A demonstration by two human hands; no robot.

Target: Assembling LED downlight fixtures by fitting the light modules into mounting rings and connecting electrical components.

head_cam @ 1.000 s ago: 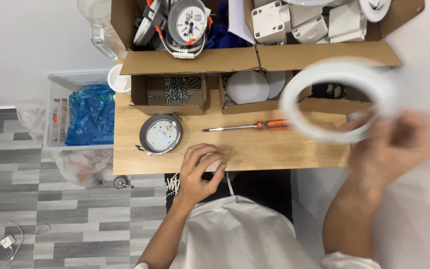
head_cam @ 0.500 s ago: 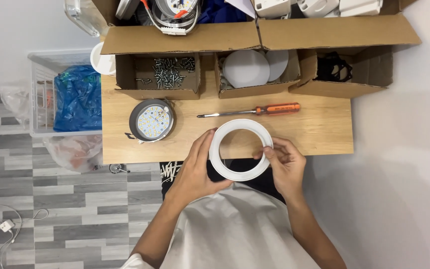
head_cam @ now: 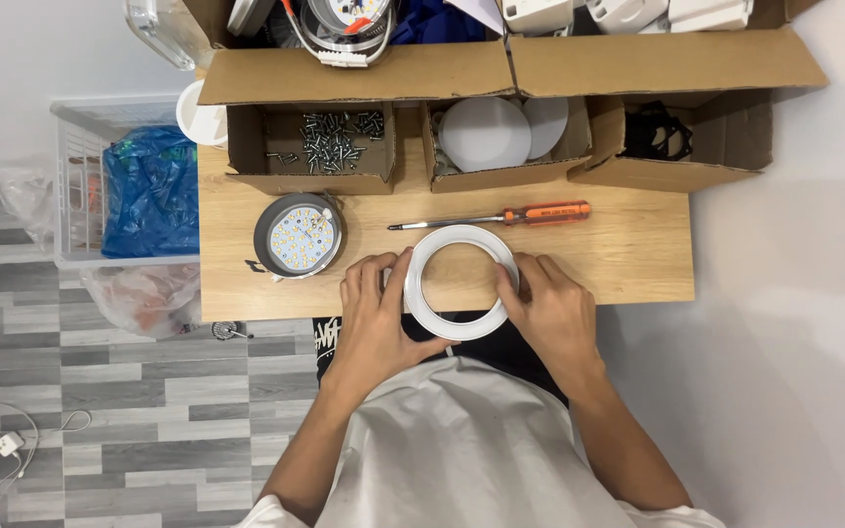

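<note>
My left hand [head_cam: 376, 311] and right hand [head_cam: 552, 311] grip the white ring [head_cam: 462, 282] by its sides, fingers closed on its rim, at the near edge of the wooden surface [head_cam: 628, 244]; an orange-handled screwdriver [head_cam: 501, 216] lies just beyond; the round lamp body [head_cam: 297, 236] sits to the left.

left hand [head_cam: 376, 308] curled, gripping; right hand [head_cam: 550, 311] curled, gripping (forearms angled inward)
</note>
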